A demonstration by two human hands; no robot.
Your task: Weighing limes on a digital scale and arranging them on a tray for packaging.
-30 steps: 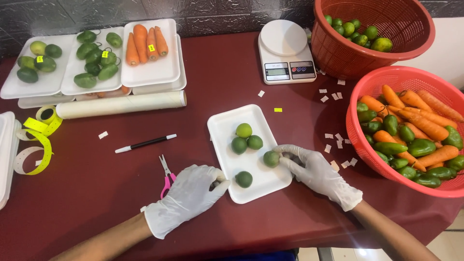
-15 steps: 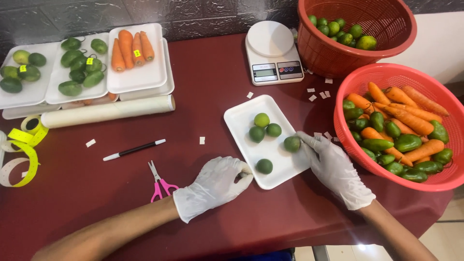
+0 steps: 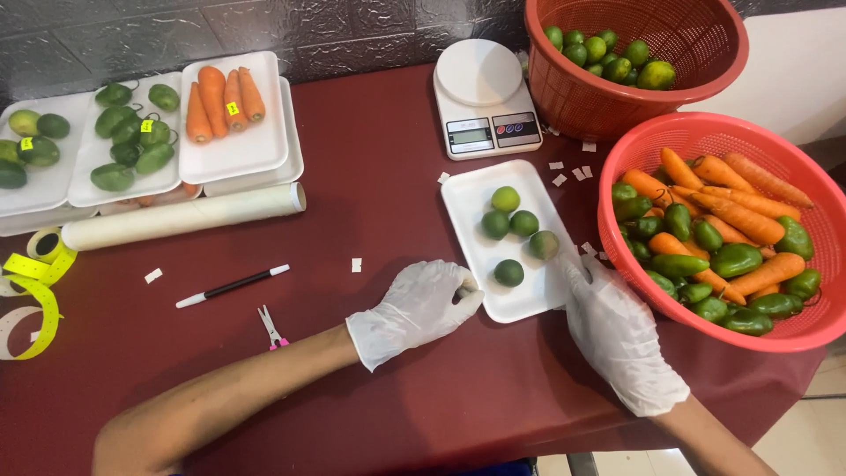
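Note:
A white foam tray [image 3: 476, 189] lies on the dark red table and holds several green limes [image 3: 509, 219]. My left hand [image 3: 421, 306], in a white glove, grips the tray's near left corner. My right hand [image 3: 615, 326], also gloved, rests at the tray's near right corner, fingertips touching its edge close to one lime [image 3: 544, 244]. Another lime [image 3: 508, 272] sits alone near the tray's front.
A red basket [image 3: 705, 132] of carrots and green peppers stands right. A second red basket [image 3: 696, 35] of limes and a white scale [image 3: 483, 97] stand behind. Filled trays [image 3: 264, 150], a wrap roll [image 3: 181, 220], a marker [image 3: 231, 285], scissors [image 3: 271, 328] and yellow tape [image 3: 35, 282] lie left.
My right hand has let go of the lime it was setting on the tray and drawn back to the tray's near right corner. The view has shifted left.

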